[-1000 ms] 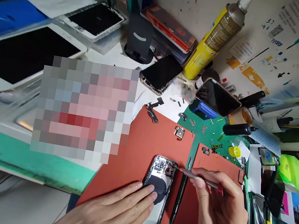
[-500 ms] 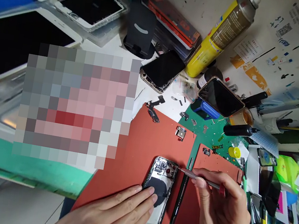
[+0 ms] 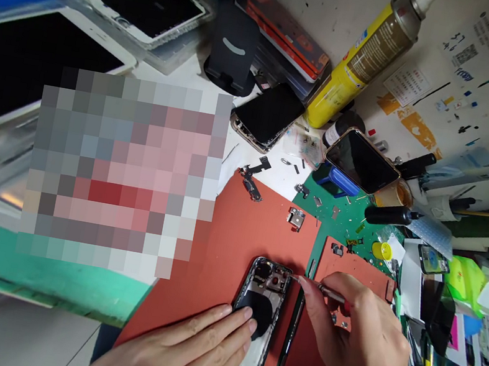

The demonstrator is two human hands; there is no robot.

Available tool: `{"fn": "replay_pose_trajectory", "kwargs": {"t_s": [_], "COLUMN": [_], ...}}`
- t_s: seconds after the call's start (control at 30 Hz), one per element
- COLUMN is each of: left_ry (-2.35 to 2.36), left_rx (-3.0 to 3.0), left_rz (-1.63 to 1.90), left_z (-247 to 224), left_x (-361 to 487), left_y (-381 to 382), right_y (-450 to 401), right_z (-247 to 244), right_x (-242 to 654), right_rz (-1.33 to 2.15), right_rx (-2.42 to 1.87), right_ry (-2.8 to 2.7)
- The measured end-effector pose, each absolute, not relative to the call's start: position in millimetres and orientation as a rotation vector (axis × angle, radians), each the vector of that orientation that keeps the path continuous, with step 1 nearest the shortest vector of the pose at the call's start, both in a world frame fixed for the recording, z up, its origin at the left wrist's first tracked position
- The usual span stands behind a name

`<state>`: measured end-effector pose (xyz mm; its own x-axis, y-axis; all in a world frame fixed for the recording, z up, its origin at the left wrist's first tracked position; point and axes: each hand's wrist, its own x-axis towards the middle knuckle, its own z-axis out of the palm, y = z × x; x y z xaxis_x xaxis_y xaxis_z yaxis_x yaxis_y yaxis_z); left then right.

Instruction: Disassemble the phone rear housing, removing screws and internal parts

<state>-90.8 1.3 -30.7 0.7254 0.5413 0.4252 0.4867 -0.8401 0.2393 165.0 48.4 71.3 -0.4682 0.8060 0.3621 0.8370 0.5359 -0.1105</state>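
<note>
Beneath the fingers of the left hand (image 3: 192,344) lies an opened smartphone housing (image 3: 259,351), inner side up, its camera end away from the person. That hand is spread flat, fingers straight and close together, resting over the housing's left edge and part of the dark round pad (image 3: 265,313) inside; it grips nothing. Opposite it, the right hand (image 3: 361,342) pinches a slim metal tool (image 3: 330,292) between thumb and bent fingers, the tip at the housing's upper right corner; whether it touches there cannot be told. Between the hands, just right of the housing, a dark narrow strip (image 3: 295,318) runs lengthwise beside the red mat (image 3: 232,250). Beyond the hands, a small silver component (image 3: 295,218) rests on that mat, and a black flex cable (image 3: 252,188) lies across its far left corner. Farther ahead of the right hand, a smartphone (image 3: 363,160) leans on a blue stand (image 3: 334,181), near a yellow aerosol can (image 3: 368,56).
</note>
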Motion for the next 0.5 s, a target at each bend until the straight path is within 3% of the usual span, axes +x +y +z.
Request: {"fn": "replay_pose_trajectory", "kwargs": {"t_s": [0.23,0.4,0.5], "left_ry": [0.83,0.814,0.817], "left_rx": [2.79,2.787,2.793], "left_rz": [0.793,0.813,0.836], "left_z": [-31.5,-33.0,-34.5], "left_x": [-91.8,-94.2,-93.6], "left_y": [3.1,1.5,2.0], "right_y": [55.4,56.8,56.0], "right_z": [78.8,79.2,80.0], "right_x": [166.9,166.0,166.7], "right_rz": [0.328,0.151,0.286], "right_rx": [-1.262,-1.246,-1.209], "right_ry": [-2.502,-2.477,-2.489]}}
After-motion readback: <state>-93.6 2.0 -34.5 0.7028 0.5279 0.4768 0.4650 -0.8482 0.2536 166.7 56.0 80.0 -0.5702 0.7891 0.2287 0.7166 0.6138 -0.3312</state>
